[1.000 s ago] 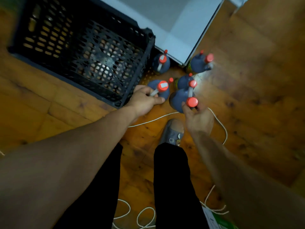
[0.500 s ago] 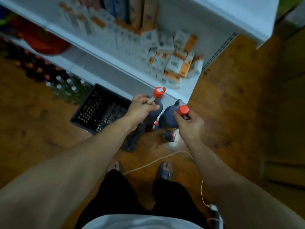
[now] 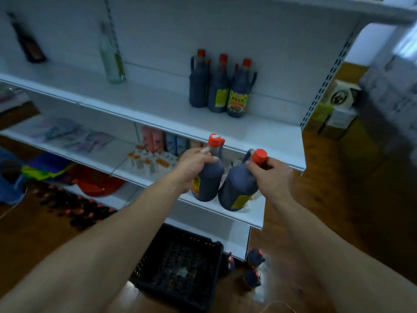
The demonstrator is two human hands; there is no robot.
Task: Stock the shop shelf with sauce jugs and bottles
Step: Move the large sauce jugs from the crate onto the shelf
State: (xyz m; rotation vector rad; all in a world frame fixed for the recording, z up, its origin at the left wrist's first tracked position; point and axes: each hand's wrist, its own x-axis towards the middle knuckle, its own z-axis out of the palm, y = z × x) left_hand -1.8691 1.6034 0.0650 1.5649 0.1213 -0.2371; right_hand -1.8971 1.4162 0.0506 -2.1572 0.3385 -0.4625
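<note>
sauce jug (image 3: 208,179) in left hand (image 3: 195,162), second jug (image 3: 239,188) in right hand (image 3: 270,175)

Left hand (image 3: 194,164) held forward, fingers curled gripping, right hand (image 3: 273,176) beside it, likewise

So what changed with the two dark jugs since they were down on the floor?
Both jugs went up: the left hand raised the left jug and the right hand raised the right jug from the floor to the front of the white shelf. Neither was let go. The black crate and the other jugs beside it stayed put.
</note>
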